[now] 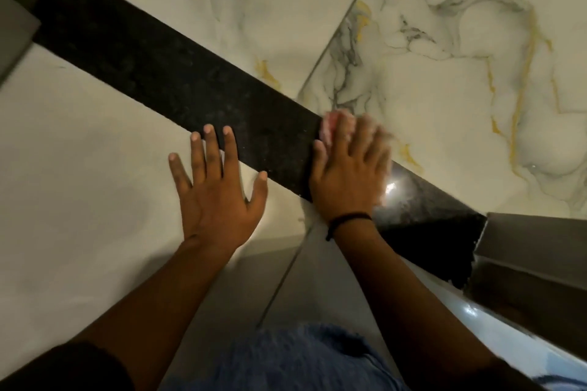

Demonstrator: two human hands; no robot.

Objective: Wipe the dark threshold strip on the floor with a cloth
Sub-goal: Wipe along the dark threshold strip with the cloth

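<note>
The floor is the biggest thing here. On the far side it is white marble tile (428, 41) with grey and yellow veins. On the near side it is plain pale tile (79, 152).

A dark threshold strip (165, 73) runs slantwise across the floor, from the upper left down to the lower right. It looks black and speckled. A bright spot of light shines on it near the right hand. At its lower right end stands a grey door frame (533, 257), and another grey frame piece (16, 28) sits at its upper left end.

The left hand (219, 197) lies flat on the pale tile with its fingers spread wide. Its fingertips reach onto the near edge of the strip. It holds nothing.

The right hand (346, 165) is pressed palm down on the strip, and its fingers look blurry. Under them is a pink and white cloth (330, 127). Only a small bit pokes out past the fingertips, at the far edge of the strip. The fingers lie flat on top of the cloth.

A thin black wrist band (349, 219) goes around the right wrist.
</note>
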